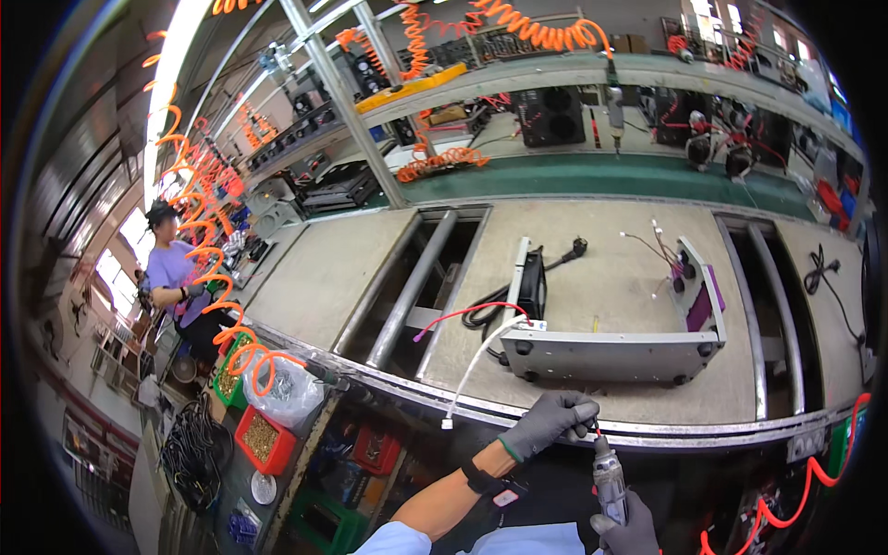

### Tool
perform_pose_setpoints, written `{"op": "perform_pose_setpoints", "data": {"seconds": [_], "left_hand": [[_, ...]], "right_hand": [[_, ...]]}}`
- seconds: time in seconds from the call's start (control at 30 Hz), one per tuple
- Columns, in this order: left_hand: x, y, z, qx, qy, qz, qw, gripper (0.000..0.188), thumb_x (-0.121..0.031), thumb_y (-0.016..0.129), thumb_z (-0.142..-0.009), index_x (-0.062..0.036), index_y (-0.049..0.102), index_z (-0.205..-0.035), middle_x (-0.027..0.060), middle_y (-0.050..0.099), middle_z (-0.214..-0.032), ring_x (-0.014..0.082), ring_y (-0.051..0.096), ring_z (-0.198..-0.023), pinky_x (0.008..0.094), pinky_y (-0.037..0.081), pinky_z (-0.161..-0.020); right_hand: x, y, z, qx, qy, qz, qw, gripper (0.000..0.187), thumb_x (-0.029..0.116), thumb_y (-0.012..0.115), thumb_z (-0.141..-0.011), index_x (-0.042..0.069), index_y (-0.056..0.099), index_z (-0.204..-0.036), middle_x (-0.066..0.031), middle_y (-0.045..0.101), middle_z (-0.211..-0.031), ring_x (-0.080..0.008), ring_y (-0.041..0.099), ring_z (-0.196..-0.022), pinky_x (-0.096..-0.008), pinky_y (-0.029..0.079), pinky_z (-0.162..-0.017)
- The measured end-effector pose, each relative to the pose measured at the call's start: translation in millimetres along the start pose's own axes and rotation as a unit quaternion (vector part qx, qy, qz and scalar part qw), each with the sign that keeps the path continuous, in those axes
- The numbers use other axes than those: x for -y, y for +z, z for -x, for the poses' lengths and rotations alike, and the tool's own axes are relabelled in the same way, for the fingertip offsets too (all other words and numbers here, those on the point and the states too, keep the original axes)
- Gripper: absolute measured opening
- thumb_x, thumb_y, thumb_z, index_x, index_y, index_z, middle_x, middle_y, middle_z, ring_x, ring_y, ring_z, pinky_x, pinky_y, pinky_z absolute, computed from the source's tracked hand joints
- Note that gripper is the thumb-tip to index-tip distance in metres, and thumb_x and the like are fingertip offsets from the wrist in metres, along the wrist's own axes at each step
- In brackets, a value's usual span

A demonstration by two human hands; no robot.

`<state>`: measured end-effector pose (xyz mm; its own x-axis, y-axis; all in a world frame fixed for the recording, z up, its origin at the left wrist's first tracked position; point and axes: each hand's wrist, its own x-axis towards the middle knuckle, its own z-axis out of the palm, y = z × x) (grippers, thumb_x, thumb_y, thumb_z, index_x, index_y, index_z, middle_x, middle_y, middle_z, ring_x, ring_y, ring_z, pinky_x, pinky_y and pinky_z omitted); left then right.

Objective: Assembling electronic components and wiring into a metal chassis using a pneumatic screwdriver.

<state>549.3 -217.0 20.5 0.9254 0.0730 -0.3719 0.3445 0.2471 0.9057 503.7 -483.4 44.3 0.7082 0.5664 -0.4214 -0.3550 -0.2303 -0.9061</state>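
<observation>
My right hand (pixel 631 529), in a grey glove, grips a silver air screwdriver (pixel 610 481) at the lower edge, its bit pointing up and away from me. At the bit's tip, the gloved fingers of my left hand (pixel 552 424) are pinched together; whatever they hold is too small to make out. Just beyond both hands lies an open metal chassis (pixel 610 358) on the workbench (pixel 444 347). A black fan (pixel 532 282) stands at its left end. Red and white cables (pixel 476 365) trail out on that side, and the white one reaches over the bench edge.
Roller gaps (pixel 412 291) cut the bench on both sides of the chassis. A black power cord (pixel 564 257) lies behind it. Lower left are a red screw bin (pixel 265 438), a plastic bag (pixel 285 393) and an orange coiled hose (pixel 217 277). Another person (pixel 176 268) stands at far left.
</observation>
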Motion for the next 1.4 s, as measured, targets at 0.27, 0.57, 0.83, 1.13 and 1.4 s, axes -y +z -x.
{"op": "perform_pose_setpoints", "data": {"seconds": [0.27, 0.57, 0.83, 1.13, 1.4], "left_hand": [[10, -15, 5, 0.030, -0.002, 0.036, 0.999, 0.026, -0.028, 0.065, -0.097, -0.0028, 0.065, -0.098, 0.0007, 0.065, -0.080, 0.0034, 0.058, -0.064, 0.0166, 0.046, -0.054], [21, -10, 24, -0.039, 0.006, -0.033, 0.999, 0.029, -0.029, 0.061, -0.100, -0.0007, 0.067, -0.102, 0.0017, 0.064, -0.079, 0.0066, 0.058, -0.064, 0.0207, 0.045, -0.054], [22, -2, -24, -0.260, 0.309, -0.541, 0.737, 0.011, -0.019, 0.069, -0.084, -0.0102, 0.067, -0.091, 0.0171, 0.062, -0.081, 0.0345, 0.066, -0.075, 0.0444, 0.054, -0.065], [21, 1, -8, -0.248, 0.254, -0.609, 0.710, 0.019, -0.006, 0.059, -0.087, -0.0053, 0.057, -0.106, 0.0197, 0.060, -0.095, 0.0386, 0.062, -0.088, 0.0460, 0.053, -0.072], [-102, -23, 23, -0.212, 0.320, -0.436, 0.814, 0.015, -0.005, 0.060, -0.092, -0.0003, 0.067, -0.104, 0.0058, 0.066, -0.083, 0.0119, 0.062, -0.070, 0.0272, 0.051, -0.065]], "right_hand": [[20, 5, 0, 0.041, 0.063, 0.025, 0.997, 0.025, 0.019, 0.063, -0.091, 0.006, 0.056, -0.111, 0.0011, 0.052, -0.064, -0.0066, 0.047, -0.044, -0.0231, 0.038, -0.040], [3, 17, -5, 0.030, 0.134, -0.019, 0.990, 0.043, 0.022, 0.072, -0.086, 0.002, 0.053, -0.118, -0.0033, 0.055, -0.072, -0.0087, 0.054, -0.052, -0.0262, 0.045, -0.044], [4, 13, -21, -0.033, 0.114, -0.040, 0.992, 0.041, 0.026, 0.070, -0.087, 0.003, 0.052, -0.116, -0.0028, 0.053, -0.070, -0.0080, 0.054, -0.052, -0.0252, 0.046, -0.043], [7, 15, -38, -0.004, 0.098, -0.051, 0.994, 0.042, 0.030, 0.070, -0.089, 0.004, 0.052, -0.117, -0.0015, 0.053, -0.071, -0.0069, 0.054, -0.053, -0.0242, 0.046, -0.044], [7, 38, -65, 0.060, 0.113, -0.072, 0.989, 0.040, 0.032, 0.068, -0.090, 0.004, 0.051, -0.113, -0.0025, 0.054, -0.067, -0.0083, 0.055, -0.051, -0.0253, 0.046, -0.044]]}}
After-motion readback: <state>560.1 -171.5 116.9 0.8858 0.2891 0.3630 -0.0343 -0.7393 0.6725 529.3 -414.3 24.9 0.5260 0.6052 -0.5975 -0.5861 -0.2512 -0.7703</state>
